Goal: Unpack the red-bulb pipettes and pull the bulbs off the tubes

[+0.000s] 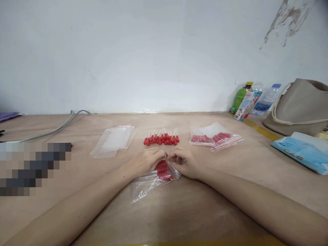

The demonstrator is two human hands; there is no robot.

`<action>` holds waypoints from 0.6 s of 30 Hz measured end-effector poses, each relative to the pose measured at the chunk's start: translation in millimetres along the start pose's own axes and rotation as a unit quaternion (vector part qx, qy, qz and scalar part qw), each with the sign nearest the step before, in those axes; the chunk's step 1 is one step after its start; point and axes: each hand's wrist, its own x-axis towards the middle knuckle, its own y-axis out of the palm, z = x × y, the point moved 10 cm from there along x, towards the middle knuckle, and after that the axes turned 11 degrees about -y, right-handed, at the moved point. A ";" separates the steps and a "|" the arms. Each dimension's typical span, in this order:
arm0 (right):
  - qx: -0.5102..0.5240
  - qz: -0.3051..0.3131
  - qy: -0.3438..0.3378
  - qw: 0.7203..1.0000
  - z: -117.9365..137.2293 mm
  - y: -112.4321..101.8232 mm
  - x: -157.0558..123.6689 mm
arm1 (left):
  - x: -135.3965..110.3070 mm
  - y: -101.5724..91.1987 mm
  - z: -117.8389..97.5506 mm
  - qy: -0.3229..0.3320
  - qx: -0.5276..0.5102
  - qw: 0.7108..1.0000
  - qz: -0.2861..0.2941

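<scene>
My left hand (151, 160) and my right hand (186, 161) meet at the mouth of a clear zip bag (145, 191), fingers closed on its edge. Inside the bag lie several droppers with red bulbs (162, 170), their clear tubes pointing left. My left fingers partly cover them. Just beyond my hands is a loose pile of red-bulbed droppers (161, 138), bulbs toward me and thin tubes toward the wall. Flat, unfilled zip bags (114, 139) lie stacked to the left of the pile. On the right, filled zip bags (215, 137) with red-bulbed droppers overlap each other.
At the back right stand bottles (266, 100) and a carton (244, 106), beside a grey-beige bag (299, 107) with a cord. A blue packet (301, 152) lies in front of it. A grey cable (57, 129) crosses the table's left side. A wall (143, 58) bounds the back.
</scene>
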 end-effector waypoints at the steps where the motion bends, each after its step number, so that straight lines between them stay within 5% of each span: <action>1: -0.016 0.004 -0.023 1.000 2.8 -0.8 0.2 | 0.1 -1.5 0.2 0.000 -0.007 1.000 -0.005; 10: -0.165 0.079 -0.203 0.962 35.5 5.3 -0.6 | -0.6 -1.7 -2.9 0.026 -0.016 0.999 -0.020; 18: -0.215 0.123 -0.244 0.938 42.8 14.7 -7.8 | -0.6 -3.0 0.4 0.021 -0.021 1.000 -0.003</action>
